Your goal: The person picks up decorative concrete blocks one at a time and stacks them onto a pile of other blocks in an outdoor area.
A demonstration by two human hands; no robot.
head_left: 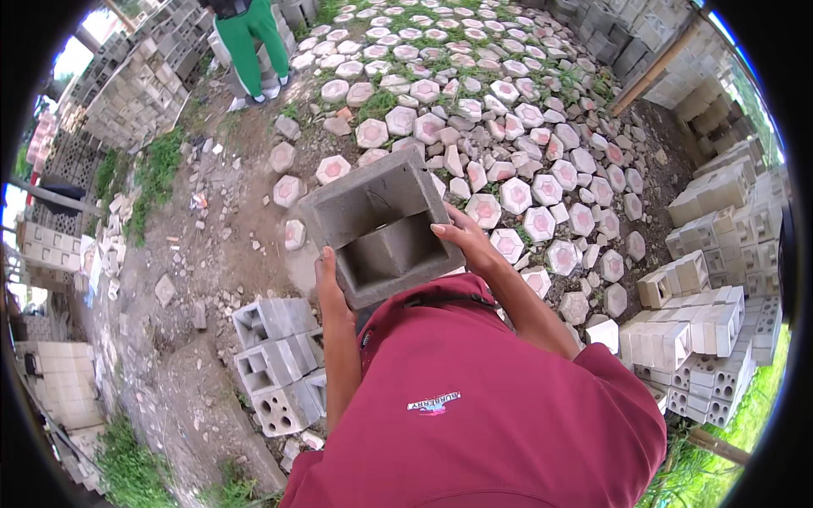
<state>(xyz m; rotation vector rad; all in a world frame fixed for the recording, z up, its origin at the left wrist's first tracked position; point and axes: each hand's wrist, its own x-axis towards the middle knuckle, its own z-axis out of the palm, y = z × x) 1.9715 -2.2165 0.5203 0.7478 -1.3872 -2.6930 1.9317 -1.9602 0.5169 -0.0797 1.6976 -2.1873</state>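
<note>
A grey hollow concrete block (320, 222) is held up in front of my body, its open side facing me and tilted. Inside, its hollow shows inner ridges in the lower half. My left hand (332, 284) grips the block's left side, with the thumb on the rim. On the right side, my right hand (465, 237) holds it with the thumb over the edge; the other fingers are mostly hidden behind the block. Below and left of the block stands a small stack of grey hollow blocks (275, 351).
Hexagonal pavers (517, 195) with reddish centres cover the ground ahead and right. Pale blocks (690, 326) are stacked at the right, and more block walls (140, 102) rise far left. Someone in green trousers (246, 46) stands at the back left. Rubble lies along the dirt.
</note>
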